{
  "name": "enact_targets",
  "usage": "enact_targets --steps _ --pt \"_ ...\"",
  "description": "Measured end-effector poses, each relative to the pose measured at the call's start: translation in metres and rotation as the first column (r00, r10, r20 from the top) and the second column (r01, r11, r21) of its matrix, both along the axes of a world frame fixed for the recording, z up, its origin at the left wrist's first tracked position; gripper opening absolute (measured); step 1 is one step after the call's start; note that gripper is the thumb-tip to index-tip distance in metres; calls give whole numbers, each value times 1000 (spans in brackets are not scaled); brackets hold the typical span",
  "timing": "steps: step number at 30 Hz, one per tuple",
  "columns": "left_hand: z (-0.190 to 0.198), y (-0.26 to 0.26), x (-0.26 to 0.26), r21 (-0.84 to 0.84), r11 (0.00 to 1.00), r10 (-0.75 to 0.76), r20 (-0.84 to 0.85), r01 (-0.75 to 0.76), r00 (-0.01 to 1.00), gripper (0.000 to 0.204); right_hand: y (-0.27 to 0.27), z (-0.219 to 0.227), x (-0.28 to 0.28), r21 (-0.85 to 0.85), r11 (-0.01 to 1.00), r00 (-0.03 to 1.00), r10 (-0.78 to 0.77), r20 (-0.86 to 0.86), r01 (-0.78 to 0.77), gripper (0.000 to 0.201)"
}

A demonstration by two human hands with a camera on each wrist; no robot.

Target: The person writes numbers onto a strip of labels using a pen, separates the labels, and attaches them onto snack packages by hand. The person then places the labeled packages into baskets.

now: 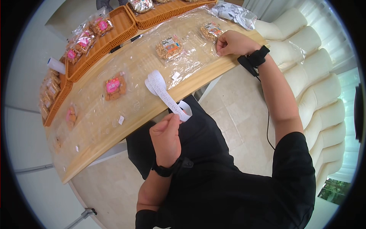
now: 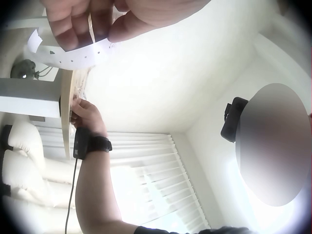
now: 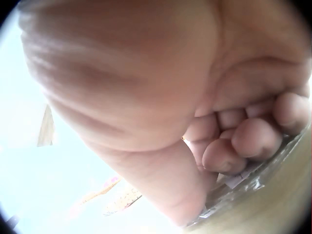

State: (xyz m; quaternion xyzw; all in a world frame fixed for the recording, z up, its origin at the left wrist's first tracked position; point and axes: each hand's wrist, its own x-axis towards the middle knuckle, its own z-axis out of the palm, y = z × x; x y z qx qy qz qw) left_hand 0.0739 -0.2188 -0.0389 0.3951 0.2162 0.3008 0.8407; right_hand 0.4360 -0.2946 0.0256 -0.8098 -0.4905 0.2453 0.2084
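Observation:
My left hand pinches the end of a white label strip between thumb and fingers; the strip runs from a roll at the table edge. In the left wrist view the strip curls below the fingertips. My right hand is at the table's right end, fingers curled at the near edge of a clear bag of nutty snacks. Under its fingertips a small white label shows against the clear plastic; thumb and fingers close around it, partly hiding it.
Several clear snack bags lie along the wooden table, including a nutty one and a pink-labelled one. Small white labels sit near their front edges. Wicker trays and a black pen are behind; a cream sofa stands right.

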Motion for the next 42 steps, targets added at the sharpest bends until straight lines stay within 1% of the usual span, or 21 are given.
enact_targets --steps 4,6,7,9,10,11,13,15,17,19,21,25,27,28,30,34,36,37,39,40,42 --pt "2 0 -1 -12 1000 20 -22 -20 1000 14 -4 2 -4 30 999 999 -19 48 18 14" --pt "4 0 -2 -21 1000 14 -48 -15 999 15 -7 0 -6 187 980 997 -69 35 61 12" --pt "4 0 -1 -20 1000 22 -45 -23 999 15 -10 1 -7 188 981 997 -61 38 53 12" --pt "6 -1 -1 10 999 49 -70 -48 996 17 -15 11 -26 298 938 961 -229 152 177 7" --pt "6 -1 0 7 998 66 -71 -65 995 17 -17 7 -32 363 912 966 -240 95 191 4" --pt "6 -1 0 37 998 57 -89 -54 994 17 -17 8 -48 358 918 971 -219 92 173 4" --pt "10 -2 -1 78 996 56 -136 -46 989 15 -19 18 -95 442 873 978 -160 -136 204 6" --pt "8 -4 1 92 994 71 -128 -60 989 13 -21 26 -141 464 886 993 33 -110 22 8" --pt "9 -5 1 100 992 92 -104 -81 990 13 -20 21 -173 532 842 979 172 -105 -91 15" --pt "10 -5 1 107 990 105 -81 -96 991 14 -17 16 -195 588 801 962 235 -139 -110 19" --pt "10 -4 -2 138 987 97 -58 -88 994 15 -13 7 -209 608 784 959 253 -127 -126 23" --pt "8 -4 -6 113 990 82 16 -83 996 15 -8 -9 -221 628 771 978 197 -75 -107 28" --pt "9 -2 -10 27 999 47 -3 -47 999 14 -6 -11 -224 647 759 987 146 -63 -71 27" --pt "10 -2 -10 23 998 53 -3 -52 999 14 -5 -12 -226 645 761 986 152 -62 -76 27" --pt "11 -1 -8 -111 993 41 91 -31 995 15 -4 -12 -229 646 756 991 135 5 -106 28" --pt "6 5 -10 -110 994 31 110 -19 994 15 1 -14 -233 658 732 984 151 93 -174 28" --pt "5 6 -9 -108 991 85 83 -76 993 14 2 -13 -234 647 717 960 121 252 -260 25" --pt "5 6 -10 -110 991 87 85 -78 992 14 2 -13 -235 645 718 959 123 254 -263 25" --pt "4 7 -13 -87 992 97 41 -93 994 14 2 -16 -237 627 690 906 102 411 -362 21" --pt "3 7 -13 -89 992 98 45 -94 994 14 3 -16 -238 624 691 904 104 415 -366 21" --pt "1 7 -12 -68 988 144 66 -140 987 13 4 -16 -240 616 646 847 92 523 -451 18"
